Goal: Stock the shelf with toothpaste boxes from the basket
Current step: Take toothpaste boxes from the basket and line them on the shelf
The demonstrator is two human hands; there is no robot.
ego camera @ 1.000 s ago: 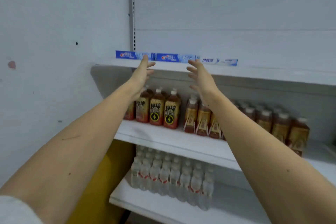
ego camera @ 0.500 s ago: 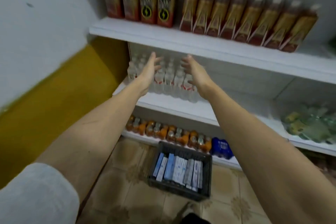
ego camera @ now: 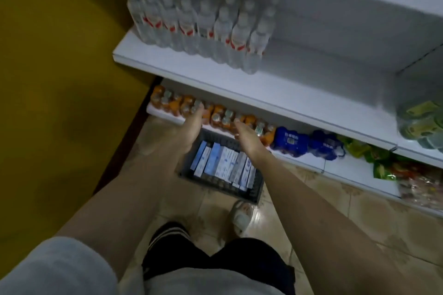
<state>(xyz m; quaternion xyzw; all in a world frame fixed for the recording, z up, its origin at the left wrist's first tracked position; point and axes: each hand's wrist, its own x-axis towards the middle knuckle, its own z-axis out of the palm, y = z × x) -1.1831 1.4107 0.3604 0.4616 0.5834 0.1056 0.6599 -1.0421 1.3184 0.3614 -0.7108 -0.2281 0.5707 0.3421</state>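
- I'm looking down at the basket (ego camera: pixel 254 188) on the floor, boxes (ego camera: pixel 225 167) lying side by side inside.
- I'm advising going straight down and taking whole boxes by their long sides, without crushing them.
- Left hand (ego camera: pixel 185 130) and right hand (ego camera: pixel 247 137) are hanging above it, each grip wide and empty, palms facing inward.
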